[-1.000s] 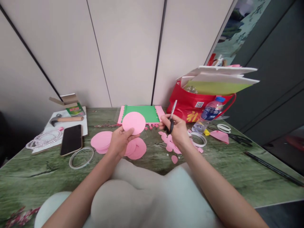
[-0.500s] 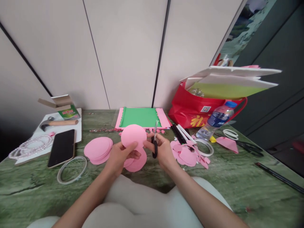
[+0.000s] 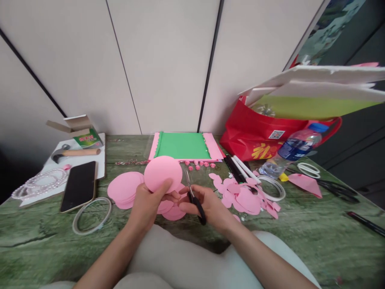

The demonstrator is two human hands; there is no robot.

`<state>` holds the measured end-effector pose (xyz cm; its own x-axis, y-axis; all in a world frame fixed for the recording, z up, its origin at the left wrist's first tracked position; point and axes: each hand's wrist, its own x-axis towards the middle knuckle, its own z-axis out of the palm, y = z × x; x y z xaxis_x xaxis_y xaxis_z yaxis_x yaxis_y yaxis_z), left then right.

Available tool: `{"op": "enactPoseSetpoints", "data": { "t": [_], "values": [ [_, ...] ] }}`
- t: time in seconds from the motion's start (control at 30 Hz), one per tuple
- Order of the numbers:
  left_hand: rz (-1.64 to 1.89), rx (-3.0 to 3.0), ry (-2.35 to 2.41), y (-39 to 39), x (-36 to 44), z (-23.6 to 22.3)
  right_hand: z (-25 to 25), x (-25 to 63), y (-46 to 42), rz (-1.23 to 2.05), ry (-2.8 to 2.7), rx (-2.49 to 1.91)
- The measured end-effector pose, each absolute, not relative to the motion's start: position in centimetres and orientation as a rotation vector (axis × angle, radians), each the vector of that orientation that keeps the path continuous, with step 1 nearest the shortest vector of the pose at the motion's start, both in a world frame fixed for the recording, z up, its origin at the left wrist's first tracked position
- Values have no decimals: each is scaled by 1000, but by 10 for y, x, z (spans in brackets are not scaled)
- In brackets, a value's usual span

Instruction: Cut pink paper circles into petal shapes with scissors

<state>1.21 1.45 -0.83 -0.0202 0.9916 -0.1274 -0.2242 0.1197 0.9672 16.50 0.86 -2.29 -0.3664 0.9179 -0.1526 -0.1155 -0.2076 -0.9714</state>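
Between the thumb and fingers of my left hand is a pink paper circle, tilted up toward me. My right hand is closed around a pair of scissors with black handles, the blades pointing away just right of the circle. Fingertips of both hands come close together below the circle; whether they touch I cannot tell. Loose pink paper circles lie under my hands. To the left of my left hand sits a stack of pink paper circles.
Pink paper scraps, markers and tape rolls lie right. Behind them stand a red bag and a water bottle. Green paper is at the back. A phone, hammer and beads lie left.
The scissors have come down and nearer to me, with their blades now tilted left. My left hand has shifted slightly left with the pink circle. The camera view has turned a little.
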Motion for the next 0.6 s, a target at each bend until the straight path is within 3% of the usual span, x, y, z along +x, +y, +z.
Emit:
{"op": "enactPoseSetpoints", "data": {
  "t": [0.6],
  "values": [
    [1160,1216,1445,8,13,-6,-19,156,-3,1773,-1283,-842]
  ]
}}
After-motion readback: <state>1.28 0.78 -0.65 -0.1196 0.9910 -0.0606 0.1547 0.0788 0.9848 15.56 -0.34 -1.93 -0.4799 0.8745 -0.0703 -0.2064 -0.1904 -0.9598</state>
